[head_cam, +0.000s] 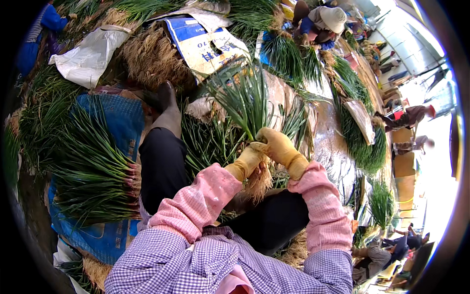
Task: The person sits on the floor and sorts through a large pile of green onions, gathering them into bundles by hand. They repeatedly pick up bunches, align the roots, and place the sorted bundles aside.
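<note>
Both my hands wear yellow rubber gloves and meet in front of me around one bunch of green onions [253,106]. My left hand [250,158] grips the bunch low, just above its pale brown roots [259,180], which hang beneath the glove. Higher up, my right hand [276,144] is closed at the base of the leaves, touching the left. The green leaves fan out away from me. Between my legs lie loose green onions [211,141]. To my left, a row of sorted green onions [106,172] rests on a blue woven sack [121,114], roots toward me.
A root-side-out pile of onions [156,55] stands ahead, partly under a printed blue and white sack [207,42]. A white plastic sheet [90,55] lies at upper left. One person in a pale hat [332,20] crouches at upper right; more onion bunches [361,136] line the right side.
</note>
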Tool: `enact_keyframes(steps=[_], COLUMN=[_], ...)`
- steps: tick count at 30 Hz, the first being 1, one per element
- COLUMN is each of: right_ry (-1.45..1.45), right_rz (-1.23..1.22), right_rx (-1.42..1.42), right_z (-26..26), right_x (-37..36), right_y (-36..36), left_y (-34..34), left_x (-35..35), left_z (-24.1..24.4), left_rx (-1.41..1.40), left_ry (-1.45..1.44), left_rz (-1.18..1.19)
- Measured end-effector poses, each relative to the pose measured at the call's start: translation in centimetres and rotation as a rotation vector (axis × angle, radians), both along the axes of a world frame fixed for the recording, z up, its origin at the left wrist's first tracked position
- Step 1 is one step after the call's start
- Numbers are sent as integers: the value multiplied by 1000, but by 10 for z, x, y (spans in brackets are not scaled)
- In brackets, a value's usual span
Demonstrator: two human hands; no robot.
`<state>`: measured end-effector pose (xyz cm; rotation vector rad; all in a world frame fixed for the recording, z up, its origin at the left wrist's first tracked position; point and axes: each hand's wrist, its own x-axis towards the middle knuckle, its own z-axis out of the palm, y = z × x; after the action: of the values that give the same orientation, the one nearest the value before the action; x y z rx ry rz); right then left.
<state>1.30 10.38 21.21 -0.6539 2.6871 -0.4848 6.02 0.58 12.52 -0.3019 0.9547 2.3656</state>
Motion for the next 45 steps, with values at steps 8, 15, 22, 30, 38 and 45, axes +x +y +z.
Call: enact_keyframes(steps=[8,15,22,30,38,45], right_ry=[583,119,-496,-305,-357,-130], right_rz=[-22,-467,-470,-1153,-1328,-1188], right_rx=[540,-192,476,-592,-188,-252], right_z=[-8,-57,-228,-289,-367,-260], right_x=[-19,3,112,11,-71,-27], right_y=[9,192,224,221,236,221], left_y=[-6,-43,-9,23,44,51], left_x=[0,-27,-83,-86,-66,-79], left_z=[-15,23,15,-108,-135,-111], left_rx=[-81,-7,85,219,262,219], left_ry=[30,197,246,-305,-463,-448], left_rz=[-58,-164,-114,-173,-154,-167])
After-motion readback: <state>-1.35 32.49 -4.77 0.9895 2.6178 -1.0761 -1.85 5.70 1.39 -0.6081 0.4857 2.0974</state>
